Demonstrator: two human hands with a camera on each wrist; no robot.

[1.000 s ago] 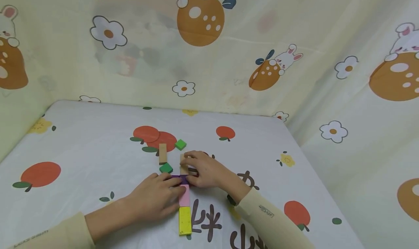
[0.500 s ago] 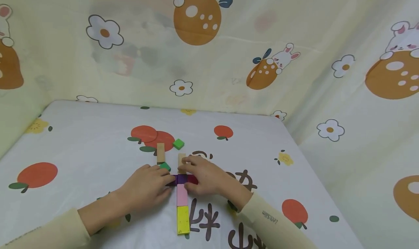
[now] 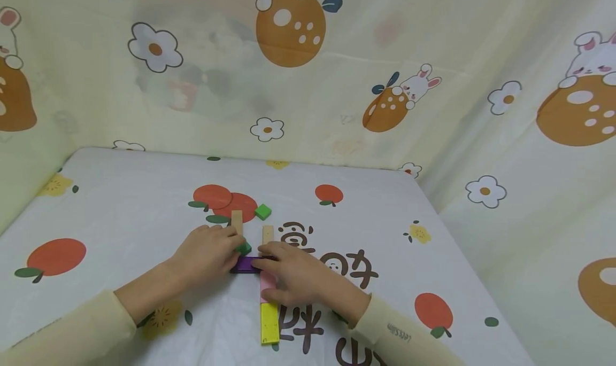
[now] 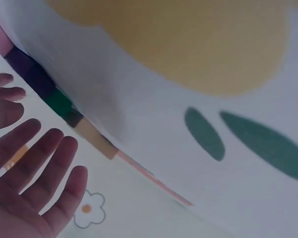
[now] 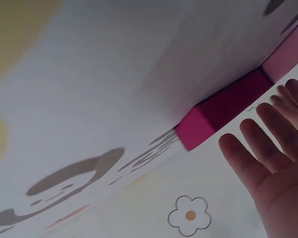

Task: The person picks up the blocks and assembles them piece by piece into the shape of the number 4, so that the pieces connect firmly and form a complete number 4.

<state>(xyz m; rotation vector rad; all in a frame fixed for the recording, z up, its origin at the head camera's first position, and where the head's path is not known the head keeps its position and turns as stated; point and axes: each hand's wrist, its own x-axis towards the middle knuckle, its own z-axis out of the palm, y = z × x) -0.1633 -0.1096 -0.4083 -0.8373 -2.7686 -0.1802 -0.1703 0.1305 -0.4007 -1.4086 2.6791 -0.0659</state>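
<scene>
My left hand (image 3: pixel 208 251) is beside a green block (image 3: pixel 245 247) and the left end of a purple block (image 3: pixel 246 265), fingertips right at the green one. In the left wrist view its fingers are spread. My right hand (image 3: pixel 298 272) reaches over the crossing of the blocks, its fingertips overlapping the purple block and its thumb over a pink block (image 3: pixel 267 281). A yellow block (image 3: pixel 270 324) continues the column toward me, and a wooden block (image 3: pixel 268 232) extends it away. A magenta block (image 5: pixel 228 104), hidden under the right hand in the head view, shows in the right wrist view.
Another wooden block (image 3: pixel 237 220) lies beyond the green one, with a light green block (image 3: pixel 262 211) to its right. A white cloth (image 3: pixel 144 205) printed with fruit and brown writing covers the table. Printed curtains (image 3: pixel 202 104) stand behind and at the sides.
My left hand has shifted away from me and left, off the purple block toward the green block. My right hand has come nearer and lower, now covering the crossing and part of the pink block.
</scene>
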